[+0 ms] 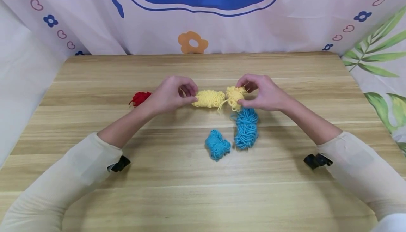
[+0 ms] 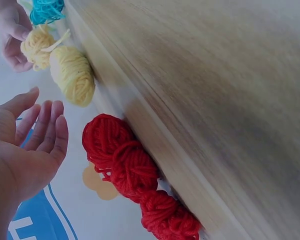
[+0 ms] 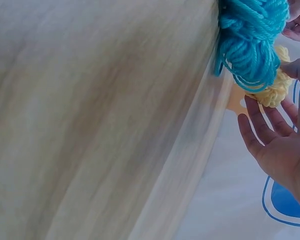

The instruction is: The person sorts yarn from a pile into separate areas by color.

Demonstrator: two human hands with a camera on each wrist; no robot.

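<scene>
Grip, right hand point(image 1: 262, 92): thumb and fingers brought in on the small yellow bundle point(image 1: 235, 97), seemingly a light pinch. Left hand point(image 1: 172, 94): fingers loosely bent, thumb apart, nothing held; it sits by the left end of the large yellow bundle point(image 1: 209, 99). Both yellow bundles are end to end, just beside each other, over the bench point(image 1: 177, 196); cannot tell whether the small one bears fully on it. Large blue bundle point(image 1: 246, 129) lies on the near side of the small yellow; small blue bundle point(image 1: 217, 145) is apart, to the left. Large red bundle point(image 2: 121, 157) and small red bundle point(image 2: 169, 216) lie in line at the left.

Step, as judged: lining up the yellow pair. Next move probably calls for spreading the right fingers without snagging loose strands, then attending to the small blue bundle.
</scene>
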